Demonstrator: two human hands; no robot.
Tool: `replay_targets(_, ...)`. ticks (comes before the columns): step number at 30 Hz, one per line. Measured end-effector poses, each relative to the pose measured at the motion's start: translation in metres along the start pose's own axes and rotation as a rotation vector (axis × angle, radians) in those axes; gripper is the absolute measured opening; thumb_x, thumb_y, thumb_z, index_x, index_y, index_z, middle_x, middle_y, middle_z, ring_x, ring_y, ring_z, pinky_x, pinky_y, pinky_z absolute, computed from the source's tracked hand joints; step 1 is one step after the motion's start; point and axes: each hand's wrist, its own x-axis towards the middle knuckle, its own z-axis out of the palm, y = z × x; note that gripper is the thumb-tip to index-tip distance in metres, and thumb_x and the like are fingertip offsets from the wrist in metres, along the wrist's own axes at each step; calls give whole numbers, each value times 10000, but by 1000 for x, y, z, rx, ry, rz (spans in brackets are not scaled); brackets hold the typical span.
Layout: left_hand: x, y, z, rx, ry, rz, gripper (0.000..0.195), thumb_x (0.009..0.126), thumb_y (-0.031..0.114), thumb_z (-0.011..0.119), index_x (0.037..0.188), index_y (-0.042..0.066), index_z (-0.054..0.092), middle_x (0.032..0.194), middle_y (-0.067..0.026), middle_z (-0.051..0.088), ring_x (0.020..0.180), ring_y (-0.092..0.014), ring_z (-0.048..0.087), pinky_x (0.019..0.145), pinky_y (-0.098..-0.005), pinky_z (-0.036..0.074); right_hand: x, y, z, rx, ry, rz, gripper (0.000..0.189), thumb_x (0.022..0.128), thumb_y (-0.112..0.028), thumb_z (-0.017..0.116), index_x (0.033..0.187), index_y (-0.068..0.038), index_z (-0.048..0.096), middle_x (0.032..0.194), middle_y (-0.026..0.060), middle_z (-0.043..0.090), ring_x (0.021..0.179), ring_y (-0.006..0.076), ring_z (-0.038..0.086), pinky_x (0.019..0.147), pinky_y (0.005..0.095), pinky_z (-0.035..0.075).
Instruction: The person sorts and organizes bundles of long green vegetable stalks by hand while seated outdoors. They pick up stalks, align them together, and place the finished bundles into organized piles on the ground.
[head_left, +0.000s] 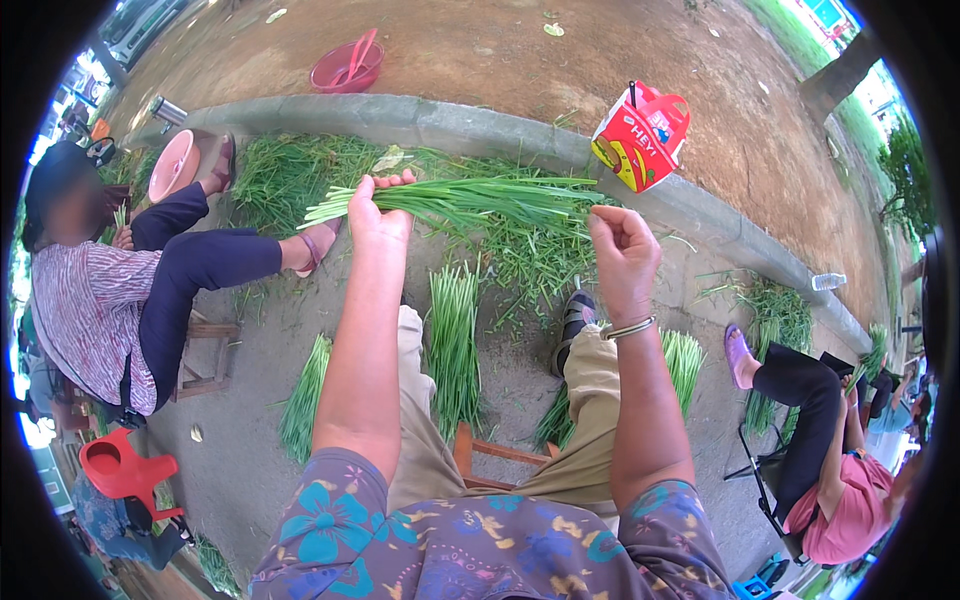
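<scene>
My left hand (382, 206), palm up, holds a loose bundle of Chinese chives (487, 199) by the pale stem ends. Their green leaves stretch across to the right. At the leaf tips is my right hand (626, 247), fingers pinched together; whether a thin leaf is between them cannot be made out. Below the bundle, a thick pile of chives (454, 345) lies on the pavement between my legs. Other piles lie outside my left leg (306, 397) and my right leg (682, 367). Loose green trimmings (532, 259) cover the ground beyond my feet.
A concrete curb (450, 124) runs across ahead, with a red paper carrier box (641, 139) on it. Beyond is a red basin (347, 67); a plastic bottle (829, 281) is on the right. Seated people flank me (112, 285) (840, 495). A red plastic stool (127, 469) stands at left.
</scene>
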Motion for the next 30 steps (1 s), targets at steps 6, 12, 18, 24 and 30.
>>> replay_targets(6, -3, -2, 1, 1, -18, 0, 254, 929, 204, 416, 739, 36, 429, 663, -79, 429, 631, -210, 457, 730, -454, 492, -1, -3, 1, -166, -121, -24, 82, 751, -45, 643, 819, 1, 640, 706, 7, 527, 580, 64, 491, 543, 206, 410)
replay_targets(12, -4, -5, 3, 9, -51, -16, 243, 932, 196, 408, 749, 38, 428, 638, -73, 422, 616, -209, 453, 721, -455, 489, -2, -2, 3, -135, -172, 17, 128, 725, -56, 671, 835, 0, 638, 715, 18, 542, 587, 73, 511, 554, 217, 430)
replay_targets(18, -9, -5, 7, 12, -71, -23, 244, 931, 192, 404, 745, 36, 427, 618, -74, 421, 601, -208, 448, 706, -445, 484, -5, -11, 5, -144, -225, -13, 119, 741, -69, 672, 835, -5, 636, 715, 18, 545, 594, 71, 521, 556, 217, 434)
replay_targets(24, -9, -5, 10, 34, -97, -20, 227, 927, 185, 413, 752, 43, 431, 603, -66, 419, 580, -205, 443, 693, -435, 482, -6, -14, 7, -163, -249, -43, 85, 759, -73, 655, 794, -4, 618, 707, 29, 541, 595, 82, 524, 556, 223, 436)
replay_targets(30, -4, -5, 8, 70, -110, -23, 203, 932, 192, 412, 786, 52, 430, 593, -44, 415, 555, -190, 434, 654, -416, 470, -7, -15, 10, -190, -256, -29, 71, 765, -62, 632, 768, -1, 596, 709, 41, 542, 594, 93, 525, 553, 230, 437)
